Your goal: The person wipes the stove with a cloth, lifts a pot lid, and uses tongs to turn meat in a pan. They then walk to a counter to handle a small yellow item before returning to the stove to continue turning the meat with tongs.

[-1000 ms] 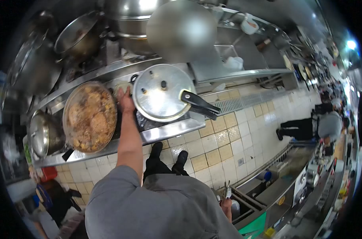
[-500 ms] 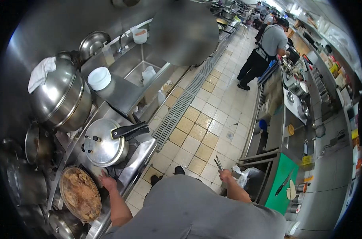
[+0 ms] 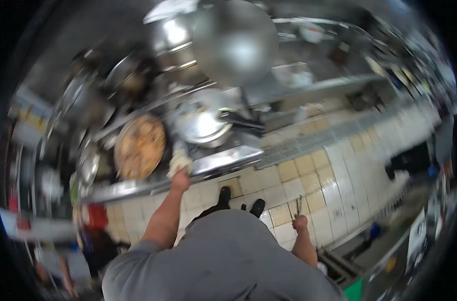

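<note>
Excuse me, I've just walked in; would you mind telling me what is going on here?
A person at a metal counter grips a pale cloth in the left hand, near the counter's front edge. The right hand, held out to the side, grips what look like slim metal tongs. A wide pan of brownish food and a lidded pot with a black handle stand side by side. The view is blurred, so finer details cannot be told.
</note>
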{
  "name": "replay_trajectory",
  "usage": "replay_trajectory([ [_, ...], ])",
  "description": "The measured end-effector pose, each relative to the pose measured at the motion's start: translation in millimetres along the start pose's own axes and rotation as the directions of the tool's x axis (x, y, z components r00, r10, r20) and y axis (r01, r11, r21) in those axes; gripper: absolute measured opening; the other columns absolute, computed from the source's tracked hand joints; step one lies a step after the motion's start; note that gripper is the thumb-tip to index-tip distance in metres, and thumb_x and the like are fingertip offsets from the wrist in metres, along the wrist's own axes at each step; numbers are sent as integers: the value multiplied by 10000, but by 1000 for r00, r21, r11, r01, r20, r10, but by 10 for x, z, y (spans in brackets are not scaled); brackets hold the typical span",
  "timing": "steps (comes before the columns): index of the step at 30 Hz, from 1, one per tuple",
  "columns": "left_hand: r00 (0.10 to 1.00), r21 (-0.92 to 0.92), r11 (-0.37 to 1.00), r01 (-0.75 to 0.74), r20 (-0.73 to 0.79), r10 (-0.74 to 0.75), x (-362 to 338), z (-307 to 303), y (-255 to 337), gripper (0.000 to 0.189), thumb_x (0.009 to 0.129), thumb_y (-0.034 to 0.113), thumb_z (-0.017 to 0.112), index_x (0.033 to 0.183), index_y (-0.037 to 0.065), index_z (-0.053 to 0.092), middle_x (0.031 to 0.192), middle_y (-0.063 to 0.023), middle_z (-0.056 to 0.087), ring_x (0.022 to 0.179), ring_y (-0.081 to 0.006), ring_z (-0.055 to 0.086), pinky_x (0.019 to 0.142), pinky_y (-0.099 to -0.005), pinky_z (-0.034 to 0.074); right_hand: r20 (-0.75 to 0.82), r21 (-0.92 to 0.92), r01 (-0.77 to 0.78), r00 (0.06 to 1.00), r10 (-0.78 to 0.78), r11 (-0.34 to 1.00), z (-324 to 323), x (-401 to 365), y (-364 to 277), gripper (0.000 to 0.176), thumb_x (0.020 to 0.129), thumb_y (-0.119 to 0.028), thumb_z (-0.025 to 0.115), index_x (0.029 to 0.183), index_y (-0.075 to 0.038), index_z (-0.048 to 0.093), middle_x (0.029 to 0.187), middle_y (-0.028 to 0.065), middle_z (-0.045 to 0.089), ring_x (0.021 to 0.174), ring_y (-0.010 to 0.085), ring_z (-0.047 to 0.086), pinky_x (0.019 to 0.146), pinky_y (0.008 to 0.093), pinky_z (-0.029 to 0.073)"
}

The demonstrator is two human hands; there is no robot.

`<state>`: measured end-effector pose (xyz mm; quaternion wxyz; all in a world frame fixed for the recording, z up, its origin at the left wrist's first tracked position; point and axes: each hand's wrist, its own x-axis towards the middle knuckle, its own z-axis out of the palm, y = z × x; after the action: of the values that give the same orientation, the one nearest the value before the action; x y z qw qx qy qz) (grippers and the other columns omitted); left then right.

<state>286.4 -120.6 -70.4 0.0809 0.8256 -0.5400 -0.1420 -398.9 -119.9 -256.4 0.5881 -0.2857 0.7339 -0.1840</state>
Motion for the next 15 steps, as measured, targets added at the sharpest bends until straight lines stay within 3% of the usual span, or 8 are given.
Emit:
replay_trajectory([
  [1,997,14,997,79,-2,-79,60,74,-50,630,873,119,568,1503,137,549,1452,-269,588,1442,-447,470,1202,-494,405,-37,-31,-102,994,101,994,10,-10,-129,147,944,-77,648,1064,-2,609,689,118,613,483,208,554,375,369,414],
  [3,978,19,982,189,85,-190,14,-200,237,609,897,152,539,1506,169,553,1606,-284,418,1526,-428,354,1245,-464,348,-18,-46,-170,985,169,984,-22,-105,-331,95,962,-96,642,986,-36,572,677,94,589,465,185,510,364,347,371],
  [5,966,-27,968,248,85,-245,-111,-160,264,600,910,182,584,1509,181,554,1648,-297,340,1523,-430,357,1246,-491,331,-56,-115,-106,993,100,988,-84,-186,-387,153,968,-159,657,977,-19,597,673,93,588,474,198,522,370,362,395],
  [7,983,-84,989,119,-131,-129,-299,-210,372,614,904,179,694,1500,143,551,1606,-341,360,1462,-471,417,1207,-467,395,-112,-158,-45,993,27,986,-193,-165,-396,227,974,-223,673,968,-1,622,669,92,587,482,212,535,376,376,420],
  [8,970,-143,986,88,-214,-118,-478,-366,473,579,907,157,698,1471,126,576,1613,-311,369,1454,-470,429,1204,-464,401,-144,-170,-7,989,-18,985,-265,-154,-390,249,987,-245,671,996,0,628,669,80,577,484,208,529,375,368,415],
  [12,947,-237,969,71,-290,-140,-1070,-242,-87,564,915,160,679,1472,174,593,1649,-239,364,1440,-431,450,1172,-523,410,-241,-123,82,964,-110,989,-275,-494,-509,400,1057,-391,584,1073,3,652,622,14,487,460,160,452,362,327,378],
  [14,946,-258,944,204,-198,-258,-1392,-162,-565,544,915,178,675,1453,144,607,1581,-214,479,1401,-406,498,1156,-492,438,-259,-22,140,956,-141,990,-173,-672,-471,470,1077,-446,525,1106,4,658,611,-1,454,451,146,418,362,321,364],
  [15,957,-261,930,258,-66,-283,-1512,139,-1027,534,916,201,673,1442,129,619,1524,-210,540,1379,-395,528,1159,-475,442,-268,18,129,956,-120,991,-71,-828,-520,495,1084,-466,499,1121,2,659,609,-5,442,447,143,404,363,317,356],
])
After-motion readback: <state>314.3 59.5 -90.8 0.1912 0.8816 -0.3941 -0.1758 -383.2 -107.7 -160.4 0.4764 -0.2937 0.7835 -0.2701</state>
